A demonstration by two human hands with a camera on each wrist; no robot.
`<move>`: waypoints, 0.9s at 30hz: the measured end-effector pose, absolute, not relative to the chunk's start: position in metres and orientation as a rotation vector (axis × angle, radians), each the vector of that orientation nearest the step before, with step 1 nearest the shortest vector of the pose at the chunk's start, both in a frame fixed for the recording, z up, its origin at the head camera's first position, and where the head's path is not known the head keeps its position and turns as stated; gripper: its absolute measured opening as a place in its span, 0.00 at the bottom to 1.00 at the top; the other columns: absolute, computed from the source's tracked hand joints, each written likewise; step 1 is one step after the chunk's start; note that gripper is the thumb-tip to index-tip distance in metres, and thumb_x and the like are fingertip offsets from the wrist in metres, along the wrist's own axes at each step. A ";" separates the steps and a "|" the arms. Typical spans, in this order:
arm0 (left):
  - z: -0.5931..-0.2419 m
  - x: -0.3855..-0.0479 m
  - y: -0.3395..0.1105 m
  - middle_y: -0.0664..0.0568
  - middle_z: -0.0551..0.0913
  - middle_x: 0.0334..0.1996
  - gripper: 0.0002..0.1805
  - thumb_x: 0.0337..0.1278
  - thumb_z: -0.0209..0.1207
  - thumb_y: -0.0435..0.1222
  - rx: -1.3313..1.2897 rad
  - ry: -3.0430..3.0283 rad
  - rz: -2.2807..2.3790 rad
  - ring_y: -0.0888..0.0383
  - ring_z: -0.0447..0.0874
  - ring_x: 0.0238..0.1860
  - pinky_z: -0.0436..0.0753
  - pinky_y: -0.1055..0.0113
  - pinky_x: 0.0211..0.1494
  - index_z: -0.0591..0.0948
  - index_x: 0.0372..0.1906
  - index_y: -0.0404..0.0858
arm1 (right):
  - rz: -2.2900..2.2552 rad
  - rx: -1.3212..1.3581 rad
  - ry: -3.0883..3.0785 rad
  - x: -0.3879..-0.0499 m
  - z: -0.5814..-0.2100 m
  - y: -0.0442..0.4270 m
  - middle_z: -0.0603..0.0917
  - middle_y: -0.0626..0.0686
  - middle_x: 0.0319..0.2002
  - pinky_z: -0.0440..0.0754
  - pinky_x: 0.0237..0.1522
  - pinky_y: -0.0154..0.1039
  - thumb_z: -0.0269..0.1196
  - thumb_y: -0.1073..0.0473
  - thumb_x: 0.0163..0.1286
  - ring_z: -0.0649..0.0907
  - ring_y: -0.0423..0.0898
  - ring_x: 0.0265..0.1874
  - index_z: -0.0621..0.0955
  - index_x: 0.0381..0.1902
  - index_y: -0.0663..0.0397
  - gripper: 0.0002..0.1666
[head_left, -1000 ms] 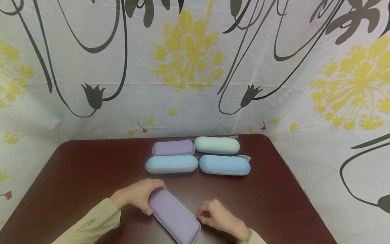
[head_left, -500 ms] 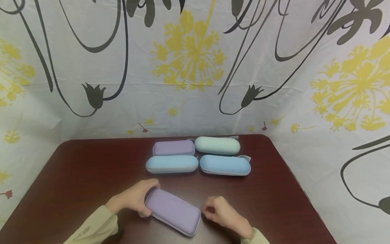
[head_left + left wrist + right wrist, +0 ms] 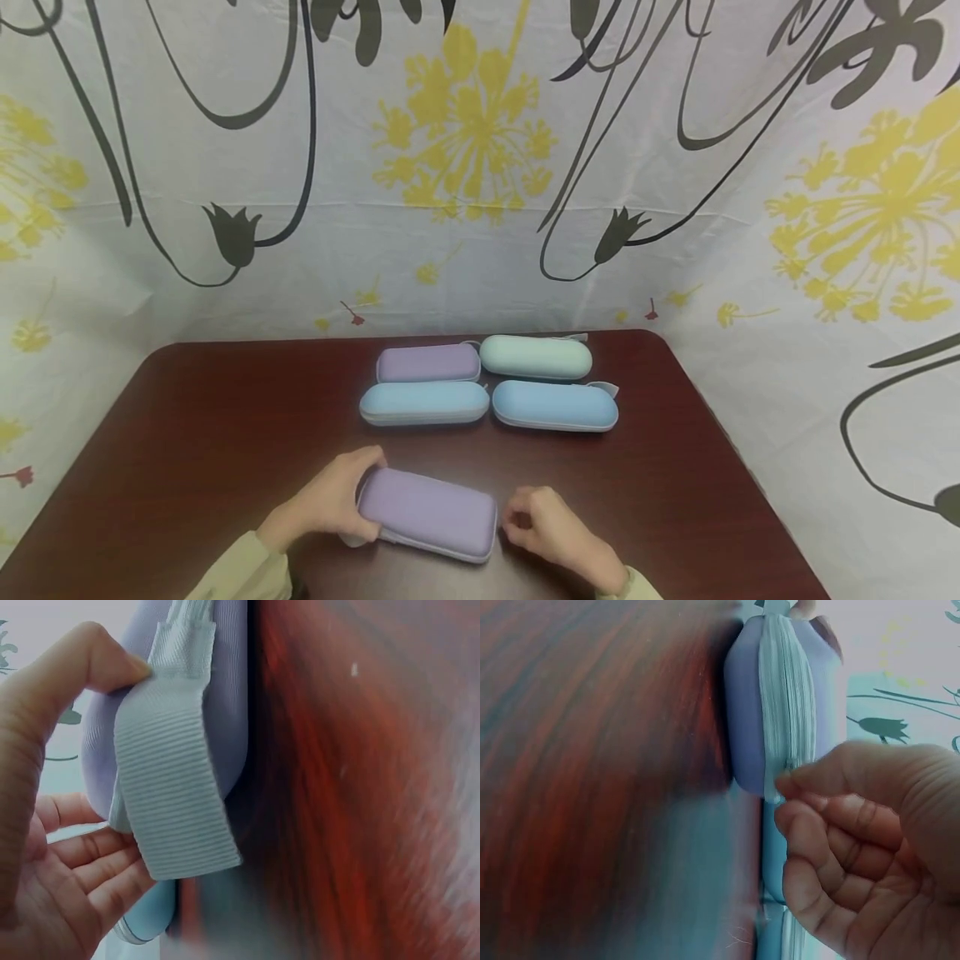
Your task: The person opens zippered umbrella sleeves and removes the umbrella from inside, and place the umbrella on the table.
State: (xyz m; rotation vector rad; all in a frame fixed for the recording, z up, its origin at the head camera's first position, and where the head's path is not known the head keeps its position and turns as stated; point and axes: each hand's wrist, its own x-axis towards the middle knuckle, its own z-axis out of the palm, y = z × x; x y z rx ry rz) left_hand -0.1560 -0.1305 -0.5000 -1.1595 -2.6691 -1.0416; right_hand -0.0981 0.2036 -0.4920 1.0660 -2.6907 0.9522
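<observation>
A purple zip-up glasses case (image 3: 431,512) lies near the front of the table. My left hand (image 3: 330,500) grips its left end, thumb on the near side and fingers round the far side. In the left wrist view, a grey ribbed strap (image 3: 172,772) hangs from that end beside the thumb. My right hand (image 3: 547,533) is at the case's right end with its fingers curled. The right wrist view shows its thumb and forefinger pinching at the zip's slider (image 3: 789,765); the pull tab is mostly hidden. The zip (image 3: 787,690) looks closed along the edge there.
Behind the hands, a second purple case (image 3: 427,364), a mint case (image 3: 536,357), a light blue case (image 3: 423,403) and a blue case (image 3: 555,406) lie in two rows on the dark red-brown table (image 3: 225,417). A patterned cloth (image 3: 480,283) hangs behind.
The purple case has turned from a steep slant to lie nearly sideways, its right end swinging away from me. My left hand has shifted slightly left, my right hand slightly right.
</observation>
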 end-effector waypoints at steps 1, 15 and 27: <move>-0.500 -0.154 -0.130 0.65 0.72 0.31 0.32 0.10 0.73 0.41 -1.138 -2.671 -1.038 0.67 0.71 0.32 0.74 0.70 0.35 0.72 0.36 0.46 | 0.961 1.064 -2.698 -0.097 -0.492 0.204 0.75 0.38 0.22 0.70 0.26 0.20 0.67 0.69 0.49 0.71 0.29 0.23 0.80 0.22 0.49 0.09; -0.503 -0.135 -0.124 0.63 0.72 0.30 0.31 0.09 0.73 0.40 -0.875 -2.677 -1.058 0.66 0.70 0.29 0.74 0.71 0.31 0.71 0.33 0.44 | 1.106 0.953 -2.716 -0.083 -0.491 0.196 0.73 0.36 0.21 0.70 0.22 0.20 0.67 0.70 0.49 0.71 0.28 0.21 0.79 0.20 0.47 0.12; -0.503 -0.122 -0.117 0.62 0.70 0.29 0.31 0.08 0.73 0.40 -0.682 -2.697 -1.106 0.65 0.71 0.29 0.74 0.71 0.30 0.70 0.31 0.43 | 1.052 0.724 -2.604 -0.075 -0.493 0.182 0.73 0.38 0.18 0.67 0.20 0.19 0.68 0.70 0.46 0.70 0.26 0.18 0.80 0.19 0.49 0.11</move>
